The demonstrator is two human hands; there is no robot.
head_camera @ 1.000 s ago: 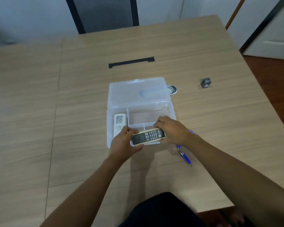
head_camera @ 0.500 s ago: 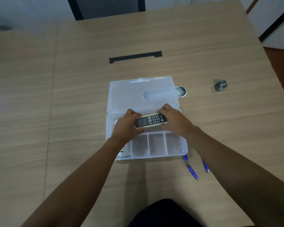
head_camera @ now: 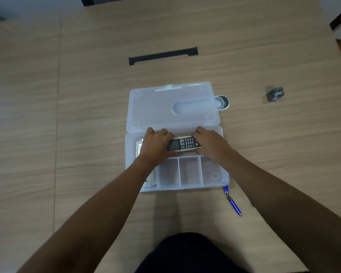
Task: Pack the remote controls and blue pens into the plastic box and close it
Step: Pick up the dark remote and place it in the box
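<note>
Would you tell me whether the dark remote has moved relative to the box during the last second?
Yes: the dark remote went from the plastic box's near edge to its far large compartment, toward the hinge.

Two bare forearms come in from the lower corners of the frame, with no sleeves, watch, bands or rings visible. The left hand (head_camera: 156, 147) and right hand (head_camera: 212, 145) are gloveless. At the bottom centre is dark, almost black clothing, plain and unmarked.

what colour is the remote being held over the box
Black face with a cream edge: the remote, seen in the head view, held by both hands.
</note>
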